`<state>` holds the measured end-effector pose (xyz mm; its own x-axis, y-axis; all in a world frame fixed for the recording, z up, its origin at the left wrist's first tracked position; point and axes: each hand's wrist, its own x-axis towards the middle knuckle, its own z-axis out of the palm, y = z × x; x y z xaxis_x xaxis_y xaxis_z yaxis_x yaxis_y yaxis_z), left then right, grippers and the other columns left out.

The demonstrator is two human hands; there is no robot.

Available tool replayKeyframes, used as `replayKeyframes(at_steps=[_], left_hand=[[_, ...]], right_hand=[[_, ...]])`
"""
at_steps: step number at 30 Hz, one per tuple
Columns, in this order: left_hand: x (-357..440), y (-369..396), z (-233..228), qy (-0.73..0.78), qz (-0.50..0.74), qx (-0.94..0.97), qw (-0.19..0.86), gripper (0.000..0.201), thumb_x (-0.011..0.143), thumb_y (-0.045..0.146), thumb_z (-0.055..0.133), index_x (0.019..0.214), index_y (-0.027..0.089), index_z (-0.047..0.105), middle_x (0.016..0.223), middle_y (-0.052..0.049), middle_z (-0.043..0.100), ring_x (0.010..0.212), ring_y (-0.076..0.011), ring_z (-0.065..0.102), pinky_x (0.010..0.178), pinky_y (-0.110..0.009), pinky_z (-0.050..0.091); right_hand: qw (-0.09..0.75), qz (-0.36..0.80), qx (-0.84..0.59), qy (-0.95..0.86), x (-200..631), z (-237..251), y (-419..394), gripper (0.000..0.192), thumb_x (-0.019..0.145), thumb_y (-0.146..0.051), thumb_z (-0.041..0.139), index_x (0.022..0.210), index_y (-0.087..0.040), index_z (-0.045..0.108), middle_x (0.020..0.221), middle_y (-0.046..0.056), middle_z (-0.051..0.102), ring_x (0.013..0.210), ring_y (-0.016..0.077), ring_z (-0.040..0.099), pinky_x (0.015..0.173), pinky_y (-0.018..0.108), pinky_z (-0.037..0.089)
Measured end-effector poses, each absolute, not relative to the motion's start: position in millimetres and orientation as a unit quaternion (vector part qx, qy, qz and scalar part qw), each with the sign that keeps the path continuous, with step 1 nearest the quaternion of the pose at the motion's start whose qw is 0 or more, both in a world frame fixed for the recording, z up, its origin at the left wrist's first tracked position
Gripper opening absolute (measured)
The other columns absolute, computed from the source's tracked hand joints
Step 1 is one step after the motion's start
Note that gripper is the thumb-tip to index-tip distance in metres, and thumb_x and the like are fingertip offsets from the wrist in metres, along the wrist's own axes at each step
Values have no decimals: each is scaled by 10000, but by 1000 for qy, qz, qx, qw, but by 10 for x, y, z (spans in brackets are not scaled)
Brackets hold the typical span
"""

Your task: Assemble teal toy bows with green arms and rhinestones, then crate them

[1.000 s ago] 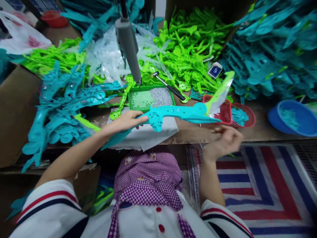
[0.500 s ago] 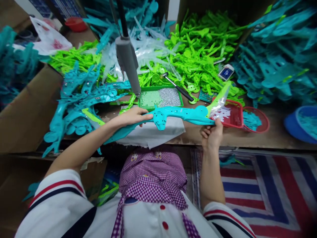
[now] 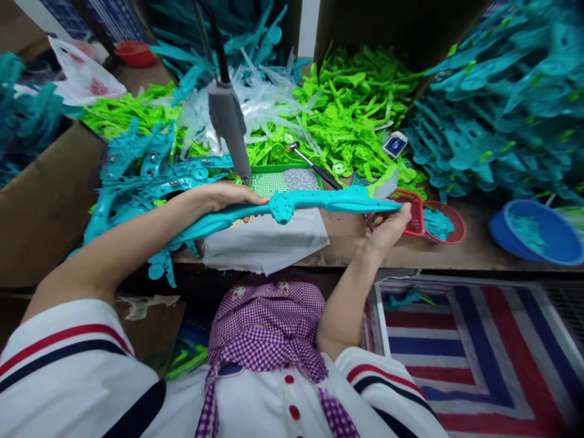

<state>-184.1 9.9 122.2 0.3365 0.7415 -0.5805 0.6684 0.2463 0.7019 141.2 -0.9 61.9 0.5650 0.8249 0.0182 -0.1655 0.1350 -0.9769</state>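
A long turquoise plastic part (image 3: 314, 199) is held level above the front of the bench, its narrow side mostly towards me. My left hand (image 3: 228, 196) is closed around its left portion, with the fingers partly hidden behind it. At the far right end, my right hand (image 3: 387, 226) pinches the tip. A lime-green and clear piece (image 3: 385, 184) sticks up behind that end. Under the part lies a white sheet (image 3: 292, 237). Just beyond my left hand hangs a grey electric screwdriver (image 3: 227, 121), its tip near a green tray (image 3: 263, 167) of small silver screws.
A hammer (image 3: 316, 165) lies beside the tray. Lime-green parts (image 3: 351, 109), clear pieces (image 3: 260, 112) and turquoise parts (image 3: 137, 170) are heaped behind and left. Right are a red basket (image 3: 414, 210), a round red dish (image 3: 460, 228) and a blue bowl (image 3: 506, 228). Turquoise stacks (image 3: 506, 134) rise at right.
The turquoise part has rolled in my hands, so its broad face now shows less and its edge more. Both hands still hold it. The bench has shifted leftward in view.
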Motion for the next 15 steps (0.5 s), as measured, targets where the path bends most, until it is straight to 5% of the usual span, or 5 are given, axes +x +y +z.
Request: replayKeyframes(at_steps=[7, 12, 15], left_hand=[[-1724, 214, 1327, 654, 70, 555, 510, 426, 803, 580, 630, 802, 194, 809, 669, -96, 674, 641, -217, 650, 603, -348, 509], [-1594, 219, 1295, 629, 86, 537, 556, 319, 802, 489, 674, 776, 198, 801, 673, -84, 672, 641, -195, 631, 591, -324, 492], [-1470, 224, 1228, 605, 108, 534, 580, 280, 773, 451, 718, 720, 183, 781, 650, -72, 664, 619, -175, 612, 578, -305, 477]], right_hand=[[765, 352, -463, -276, 1039, 785, 55, 481, 917, -662, 386, 661, -258, 330, 578, -66, 285, 438, 87, 314, 376, 233, 264], [612, 460, -495, -412, 545, 594, -594, 481, 921, -650, 443, 658, -248, 441, 524, -66, 364, 416, 94, 335, 393, 244, 242], [422, 569, -407, -577, 24, 505, -971, 508, 923, -674, 438, 682, -237, 535, 522, -44, 437, 465, 117, 411, 473, 262, 314]])
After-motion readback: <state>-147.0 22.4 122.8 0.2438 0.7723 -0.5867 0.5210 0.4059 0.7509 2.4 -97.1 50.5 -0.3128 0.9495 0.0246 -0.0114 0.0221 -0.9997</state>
